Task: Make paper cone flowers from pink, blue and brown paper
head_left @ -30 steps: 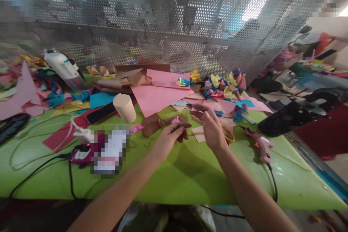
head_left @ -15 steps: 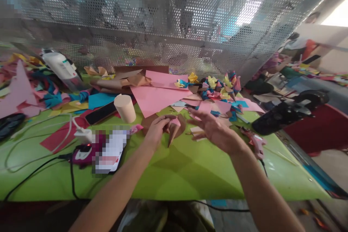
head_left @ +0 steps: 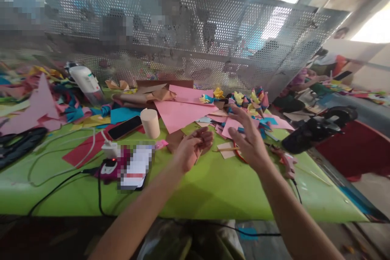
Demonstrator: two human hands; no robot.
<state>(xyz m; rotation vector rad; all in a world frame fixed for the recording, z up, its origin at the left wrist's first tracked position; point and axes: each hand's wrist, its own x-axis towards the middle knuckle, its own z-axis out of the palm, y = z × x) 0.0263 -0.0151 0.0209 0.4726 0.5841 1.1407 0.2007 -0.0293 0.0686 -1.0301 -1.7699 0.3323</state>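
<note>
Head view: holding left hand [head_left: 190, 148] curled by brown paper [head_left: 174, 142], can't tell if gripping; holding right hand [head_left: 252, 142] spread-fingered near card [head_left: 226, 154], likely keeping glue gun [head_left: 289, 161] reachable.

The bare left forearm [head_left: 138, 210] and right forearm [head_left: 291, 207] reach forward, converging. The left hand [head_left: 195, 145] is curled, palm inward; the right hand [head_left: 249, 140], a little apart, stretches open, thumb spread.
</note>
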